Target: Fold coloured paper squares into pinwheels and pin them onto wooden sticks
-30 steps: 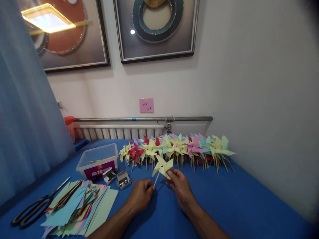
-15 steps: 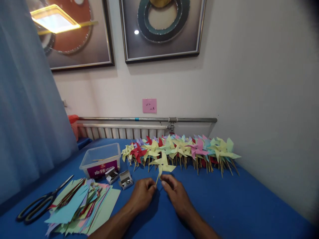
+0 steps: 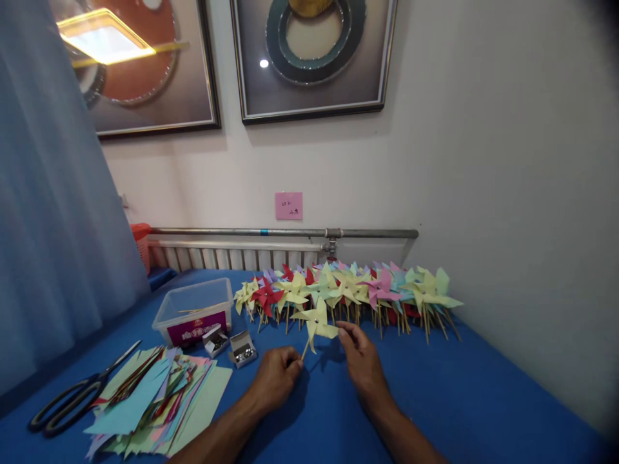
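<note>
The pinwheel (image 3: 316, 321) leans above the table (image 3: 459, 399), just ahead of and between both hands. The left hand (image 3: 278, 377), knuckles up, pinches its stick (image 3: 305, 350); the right hand (image 3: 362, 364) curves in at a blade's tip, whether gripping I cannot tell.

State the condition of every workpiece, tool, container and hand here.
Pale yellow paper pinwheel: stick held in left hand.
Right hand: partly curled beside the pinwheel, contact unclear.
Clear plastic tub: open, thin sticks inside.
Small grey cardboard boxes: open, metal pieces inside.
Black-handled metal scissors: closed, lying flat.
Multicoloured paper sheets: loosely piled.
Multicoloured paper pinwheels: standing clustered.
</note>
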`<action>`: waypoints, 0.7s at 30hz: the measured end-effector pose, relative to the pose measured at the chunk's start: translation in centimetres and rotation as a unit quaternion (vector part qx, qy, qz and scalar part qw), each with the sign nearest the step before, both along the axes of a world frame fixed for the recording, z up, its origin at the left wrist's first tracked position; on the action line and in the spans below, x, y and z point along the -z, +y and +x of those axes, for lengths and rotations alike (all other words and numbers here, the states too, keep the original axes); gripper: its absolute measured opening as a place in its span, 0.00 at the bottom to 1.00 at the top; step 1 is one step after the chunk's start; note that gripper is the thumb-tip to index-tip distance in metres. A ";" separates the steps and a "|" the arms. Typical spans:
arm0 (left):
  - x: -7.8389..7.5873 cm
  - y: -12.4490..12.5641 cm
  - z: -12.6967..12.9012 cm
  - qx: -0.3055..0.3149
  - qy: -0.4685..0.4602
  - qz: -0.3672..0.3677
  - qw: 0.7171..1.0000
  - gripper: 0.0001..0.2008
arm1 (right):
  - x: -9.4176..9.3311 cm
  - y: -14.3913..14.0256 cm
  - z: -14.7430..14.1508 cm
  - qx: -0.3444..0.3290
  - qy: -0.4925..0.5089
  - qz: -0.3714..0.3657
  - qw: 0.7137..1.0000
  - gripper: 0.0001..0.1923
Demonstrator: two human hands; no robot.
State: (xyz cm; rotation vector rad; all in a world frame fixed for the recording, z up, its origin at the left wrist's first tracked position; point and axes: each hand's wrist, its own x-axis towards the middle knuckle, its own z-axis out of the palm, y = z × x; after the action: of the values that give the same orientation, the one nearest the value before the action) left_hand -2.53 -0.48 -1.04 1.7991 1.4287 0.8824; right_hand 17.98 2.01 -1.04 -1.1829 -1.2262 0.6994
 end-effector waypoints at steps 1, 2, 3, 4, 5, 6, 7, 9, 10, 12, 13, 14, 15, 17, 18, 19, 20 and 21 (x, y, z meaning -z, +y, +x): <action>0.0 0.0 0.0 -0.002 0.000 0.002 1.000 0.09 | -0.1 -0.2 -0.1 -0.010 -0.012 -0.002 1.000 0.22; 0.0 0.0 0.0 -0.005 0.000 0.004 1.000 0.09 | -0.2 -0.4 -0.3 -0.019 -0.021 -0.002 1.000 0.21; -0.1 0.0 -0.1 -0.007 0.001 0.007 1.000 0.08 | -0.3 -0.7 -0.5 -0.027 -0.029 -0.001 0.999 0.21; -0.1 0.1 -0.1 -0.009 0.001 0.010 1.000 0.08 | -0.3 -0.9 -0.7 -0.033 -0.039 0.001 0.999 0.21; -0.1 0.1 -0.1 -0.010 0.000 0.012 1.000 0.08 | -0.4 -1.2 -1.0 -0.039 -0.051 0.004 0.998 0.21; -0.1 0.1 -0.2 -0.010 0.000 0.016 1.000 0.09 | -0.5 -1.4 -1.2 -0.045 -0.063 0.006 0.997 0.20; -0.1 0.1 -0.2 -0.010 0.000 0.018 1.000 0.09 | -0.5 -1.7 -1.4 -0.050 -0.075 0.009 0.996 0.20; -0.2 0.0 -0.2 -0.010 -0.002 0.017 1.000 0.09 | -0.5 -2.0 -1.8 -0.059 -0.087 0.012 0.994 0.19; -0.3 0.0 -0.2 -0.009 -0.002 0.015 1.000 0.09 | -0.5 -2.1 -1.9 -0.064 -0.083 0.011 0.994 0.19; -0.4 0.0 -0.3 -0.006 -0.001 0.010 1.000 0.09 | -0.3 -2.0 -1.9 -0.065 -0.058 0.001 0.996 0.20; -0.5 -0.1 -0.3 -0.004 0.000 0.009 1.000 0.09 | -0.2 -1.8 -1.9 -0.059 -0.039 -0.007 0.998 0.20; -0.5 -0.1 -0.3 -0.003 0.002 0.009 1.000 0.09 | 0.0 -1.6 -1.8 -0.052 -0.018 -0.013 0.998 0.21; -0.5 -0.1 -0.3 -0.002 0.004 0.008 1.000 0.08 | 0.2 -1.3 -1.7 -0.044 0.002 -0.018 0.999 0.23; -0.5 -0.1 -0.3 0.002 0.007 0.006 1.000 0.08 | 0.4 -0.7 -1.4 -0.033 0.035 -0.024 0.999 0.25; -0.5 -0.1 -0.3 0.004 0.010 0.005 1.000 0.08 | 0.5 -0.5 -1.2 -0.030 0.047 -0.025 0.998 0.26; -0.5 -0.1 -0.2 0.006 0.012 0.005 1.000 0.08 | 0.5 -0.3 -1.1 -0.027 0.059 -0.024 0.998 0.26; -0.5 -0.1 -0.2 0.009 0.016 0.006 1.000 0.08 | 0.4 -0.1 -0.9 -0.023 0.070 -0.021 0.997 0.27; -0.4 -0.1 -0.3 0.012 0.019 0.008 1.000 0.08 | 0.2 -0.1 -0.8 -0.020 0.078 -0.018 0.997 0.27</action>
State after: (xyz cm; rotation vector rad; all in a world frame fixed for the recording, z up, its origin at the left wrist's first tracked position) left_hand -2.79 -0.57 -0.61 1.8515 1.4247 0.8538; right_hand 17.19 1.94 -1.27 -1.1138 -1.1128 0.8302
